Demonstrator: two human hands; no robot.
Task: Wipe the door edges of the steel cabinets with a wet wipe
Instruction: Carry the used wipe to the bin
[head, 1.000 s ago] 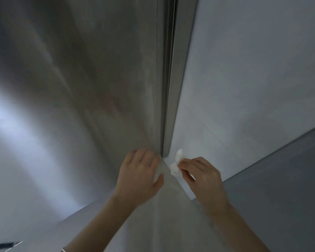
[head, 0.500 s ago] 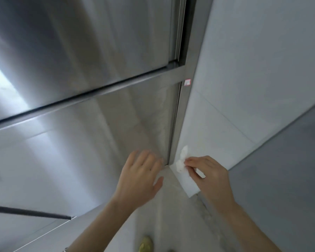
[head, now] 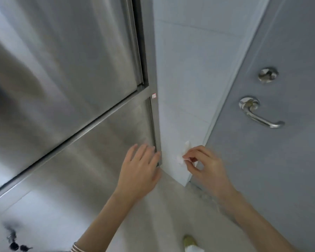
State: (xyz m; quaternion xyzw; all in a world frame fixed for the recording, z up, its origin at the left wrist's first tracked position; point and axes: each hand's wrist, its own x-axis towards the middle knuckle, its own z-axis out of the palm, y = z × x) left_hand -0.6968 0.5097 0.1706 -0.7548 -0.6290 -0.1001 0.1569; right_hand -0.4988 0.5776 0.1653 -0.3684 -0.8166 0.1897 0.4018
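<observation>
Low at the right side of the lower cabinet door, my left hand lies flat, fingers straight, tips by the door edge, holding nothing. My right hand pinches the wet wipe in thumb and fingertips, off the steel, in front of the tiled wall. My call: steady the door, wrap the wet wipe over the door edge, one firm stroke upward.

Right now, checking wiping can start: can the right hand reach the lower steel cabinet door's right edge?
Probably yes: right hand, pinching the crumpled white wet wipe, hovers beside that edge, nothing between.
</observation>
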